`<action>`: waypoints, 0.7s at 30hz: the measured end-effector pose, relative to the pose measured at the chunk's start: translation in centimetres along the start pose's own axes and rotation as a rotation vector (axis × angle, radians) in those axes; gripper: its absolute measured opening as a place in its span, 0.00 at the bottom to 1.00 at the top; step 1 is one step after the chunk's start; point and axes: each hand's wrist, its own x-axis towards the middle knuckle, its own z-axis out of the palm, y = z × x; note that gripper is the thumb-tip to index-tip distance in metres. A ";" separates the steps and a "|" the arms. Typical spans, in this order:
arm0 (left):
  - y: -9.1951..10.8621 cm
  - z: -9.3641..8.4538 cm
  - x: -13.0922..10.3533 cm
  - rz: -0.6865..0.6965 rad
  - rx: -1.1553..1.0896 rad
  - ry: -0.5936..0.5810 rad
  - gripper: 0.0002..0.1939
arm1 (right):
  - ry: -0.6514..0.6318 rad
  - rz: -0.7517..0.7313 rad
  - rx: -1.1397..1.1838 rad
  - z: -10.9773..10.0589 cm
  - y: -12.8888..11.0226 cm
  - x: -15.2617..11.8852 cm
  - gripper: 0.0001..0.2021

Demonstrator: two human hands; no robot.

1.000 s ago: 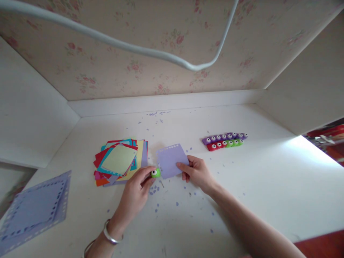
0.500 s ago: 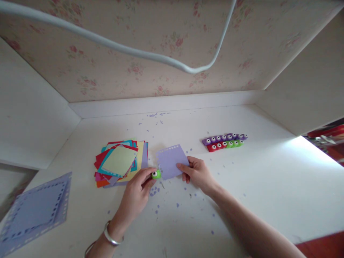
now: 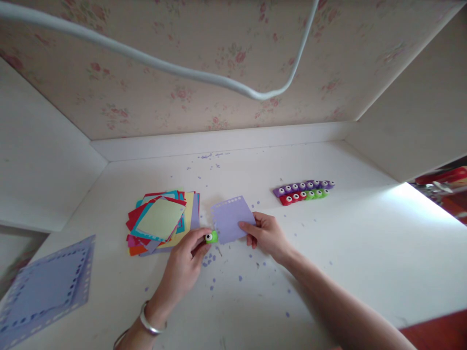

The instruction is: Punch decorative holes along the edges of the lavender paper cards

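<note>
Between thumb and fingers, my left hand [image 3: 189, 250] grips a small green craft punch [image 3: 211, 237] with a white-ringed button on top. The punch sits at the lower left corner of a purple paper sheet [image 3: 233, 218]. Punched holes run along that sheet's top edge and down its left edge. My right hand [image 3: 266, 233] pinches the sheet at its right side, thumb on top and fingers beneath. Purple paper bits [image 3: 208, 260] lie scattered below the punch and around the sheet.
A pile of coloured paper [image 3: 160, 218] lies left of my hands. Larger purple sheets with punched borders [image 3: 47, 287] rest at the far left. Two rows of purple, red and green punches [image 3: 302, 191] stand back right. A white cable [image 3: 182, 70] hangs across the wallpapered wall.
Both hands keep their hold on the punch and the sheet, with almost no movement. The whole view has shifted very slightly.
</note>
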 end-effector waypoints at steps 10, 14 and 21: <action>0.3 0.3 -0.2 0.086 0.194 0.037 0.13 | -0.040 -0.022 -0.088 0.2 0.3 0.0 0.10; 0.4 0.6 -0.4 0.161 0.327 0.035 0.14 | -0.021 -0.056 -0.217 0.5 0.5 -0.2 0.10; 0.4 0.7 -0.1 0.155 0.349 0.012 0.14 | 0.029 -0.093 -0.367 0.7 0.5 -0.4 0.10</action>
